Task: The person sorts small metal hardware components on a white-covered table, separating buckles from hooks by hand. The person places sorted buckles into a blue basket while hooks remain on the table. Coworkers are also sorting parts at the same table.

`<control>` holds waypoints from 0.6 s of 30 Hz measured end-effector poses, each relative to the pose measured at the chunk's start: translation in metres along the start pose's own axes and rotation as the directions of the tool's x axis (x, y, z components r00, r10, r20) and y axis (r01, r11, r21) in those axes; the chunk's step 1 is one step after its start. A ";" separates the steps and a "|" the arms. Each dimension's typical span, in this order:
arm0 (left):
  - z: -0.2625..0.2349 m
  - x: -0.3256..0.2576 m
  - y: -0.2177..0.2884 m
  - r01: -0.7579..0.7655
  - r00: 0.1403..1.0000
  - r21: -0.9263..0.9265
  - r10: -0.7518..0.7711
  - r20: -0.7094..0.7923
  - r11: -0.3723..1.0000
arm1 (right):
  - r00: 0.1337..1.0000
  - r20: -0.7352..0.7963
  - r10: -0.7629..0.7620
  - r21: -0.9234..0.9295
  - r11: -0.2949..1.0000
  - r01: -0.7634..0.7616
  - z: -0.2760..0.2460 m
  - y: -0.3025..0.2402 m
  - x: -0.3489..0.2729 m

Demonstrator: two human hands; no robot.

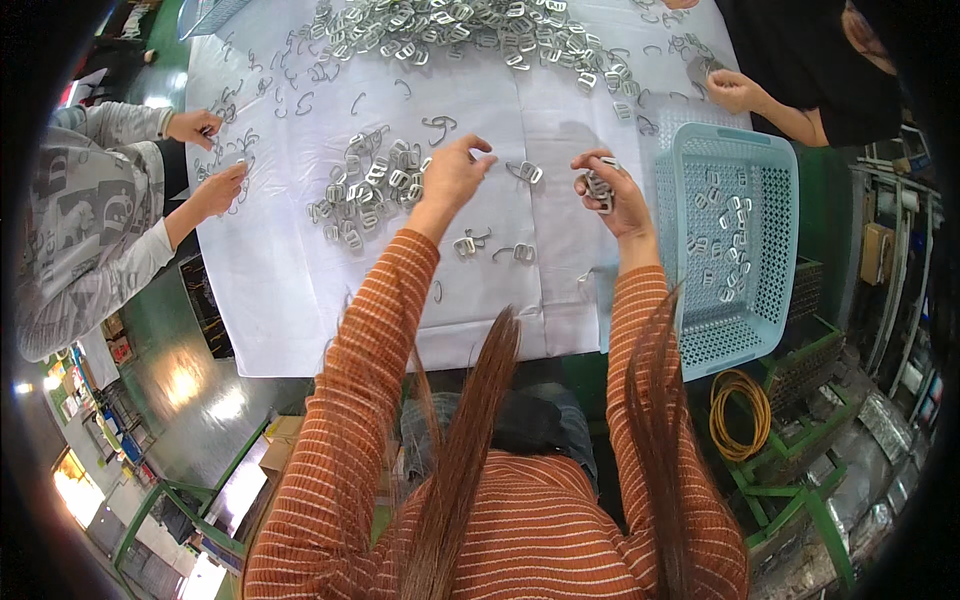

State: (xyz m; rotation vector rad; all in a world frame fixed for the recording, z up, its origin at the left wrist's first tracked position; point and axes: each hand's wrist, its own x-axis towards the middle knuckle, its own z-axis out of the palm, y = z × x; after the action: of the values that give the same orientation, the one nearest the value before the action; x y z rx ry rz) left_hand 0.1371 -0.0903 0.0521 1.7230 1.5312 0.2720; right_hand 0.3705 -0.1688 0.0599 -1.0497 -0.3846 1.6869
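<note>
My right hand (pixel 622 200) is closed around several silver metal buckles (pixel 600 188), held above the white-covered table. To its left, my left hand (pixel 457 180) hovers with thumb and index finger apart and nothing visible between them. The lower fingers of that hand are partly hidden. A buckle with a thin hook-shaped piece (pixel 527 173) lies on the cloth between my hands. Nearer to me are two more buckles, one on the left (pixel 465 245) and one on the right (pixel 522 253), each beside a thin hooked piece. A loose pile of buckles (pixel 365 190) spreads left of my left hand.
A light blue plastic basket (pixel 783 250) with several buckles inside stands to my right. At the table's far side lies a large heap of buckles (pixel 450 30). Co-workers' hands handle pieces at the left (pixel 215 190) and far right (pixel 735 92). Curved pieces (pixel 305 100) lie scattered.
</note>
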 end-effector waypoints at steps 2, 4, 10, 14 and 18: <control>0.023 0.000 0.004 -0.049 0.999 0.068 0.050 -0.013 0.997 | 0.988 -0.114 0.100 -0.381 0.915 -0.137 -0.003 0.012 0.025; 0.036 0.000 -0.001 -0.119 0.993 0.176 0.117 0.020 0.977 | 0.977 -0.211 0.032 -0.794 0.578 -0.190 0.018 0.026 0.036; 0.023 -0.019 0.002 -0.152 0.987 0.151 0.157 -0.024 0.977 | 0.989 -0.146 -0.029 -0.972 -0.185 -0.148 0.047 0.049 0.038; 0.013 -0.026 -0.003 -0.058 0.994 0.058 0.063 -0.090 0.997 | 0.990 -0.141 0.029 -0.986 0.085 -0.143 0.026 0.033 0.037; 0.024 -0.032 -0.001 -0.058 0.992 0.100 0.068 -0.105 0.993 | 0.964 -0.198 -0.177 -0.980 0.013 -0.199 0.024 0.024 0.025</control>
State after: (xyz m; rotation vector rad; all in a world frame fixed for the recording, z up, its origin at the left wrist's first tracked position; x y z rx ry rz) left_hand 0.1438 -0.1295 0.0465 1.8615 1.5921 0.3335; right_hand 0.3353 -0.1499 0.0456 -2.3234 -1.6010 0.9768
